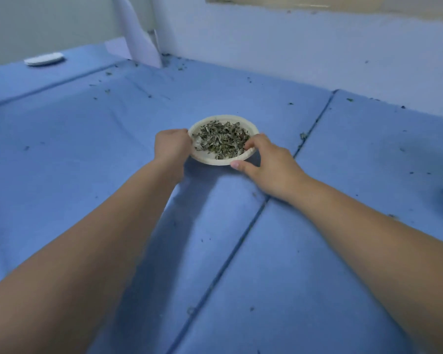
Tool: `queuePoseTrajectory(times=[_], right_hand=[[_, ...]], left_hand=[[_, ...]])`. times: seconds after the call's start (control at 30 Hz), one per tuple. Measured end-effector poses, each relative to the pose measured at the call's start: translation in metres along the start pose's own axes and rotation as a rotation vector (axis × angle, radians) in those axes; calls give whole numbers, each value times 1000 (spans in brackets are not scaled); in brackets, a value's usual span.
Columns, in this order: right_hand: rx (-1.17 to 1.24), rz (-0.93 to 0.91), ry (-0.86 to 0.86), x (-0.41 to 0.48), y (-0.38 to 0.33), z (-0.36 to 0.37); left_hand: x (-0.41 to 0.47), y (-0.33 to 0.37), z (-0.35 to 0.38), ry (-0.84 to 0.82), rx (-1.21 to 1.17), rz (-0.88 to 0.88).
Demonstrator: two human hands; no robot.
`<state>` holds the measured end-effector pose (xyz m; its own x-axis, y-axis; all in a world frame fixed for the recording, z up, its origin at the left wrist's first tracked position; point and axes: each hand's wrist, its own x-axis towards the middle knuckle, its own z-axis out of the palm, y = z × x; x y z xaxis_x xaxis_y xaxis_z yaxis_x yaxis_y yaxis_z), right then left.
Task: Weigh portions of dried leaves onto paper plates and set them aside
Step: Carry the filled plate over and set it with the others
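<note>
Two bare hands clamp one round white paper plate [215,162] toward the far edge of the blue fabric-covered worktop [87,154], just left of a straight seam [241,241]. The left hand [173,146] curls round its left rim, and the right hand [269,164] pinches its near-right rim. Crumpled grey-green dried leaves [221,139] heap loosely inside. Small flakes [303,136] speckle the cloth.

A broad blue fabric-covered counter [74,139] is filling most of the view, its padded panels meeting at dark seams [238,241] that are running toward the back. A pale bluish-white painted wall [292,47] is rising behind it, carrying a beige strip [317,2] along its top edge. A white sheet of paper [136,34] is leaning in the corner, and soft, even light is falling across the room.
</note>
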<state>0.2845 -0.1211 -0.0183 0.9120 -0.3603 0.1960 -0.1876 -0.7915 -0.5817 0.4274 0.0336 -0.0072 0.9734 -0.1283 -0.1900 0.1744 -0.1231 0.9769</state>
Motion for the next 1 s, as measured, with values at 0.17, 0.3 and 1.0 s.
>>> queuePoseTrajectory(times=[0.17, 0.3, 1.0], right_hand=[[64, 0, -28, 78, -8, 25], [57, 32, -43, 144, -10, 44], [-260, 129, 62, 492, -3, 165]], left_hand=[[74, 19, -11, 13, -60, -81], [131, 32, -8, 47, -193, -78], [285, 38, -7, -95, -1218, -290]])
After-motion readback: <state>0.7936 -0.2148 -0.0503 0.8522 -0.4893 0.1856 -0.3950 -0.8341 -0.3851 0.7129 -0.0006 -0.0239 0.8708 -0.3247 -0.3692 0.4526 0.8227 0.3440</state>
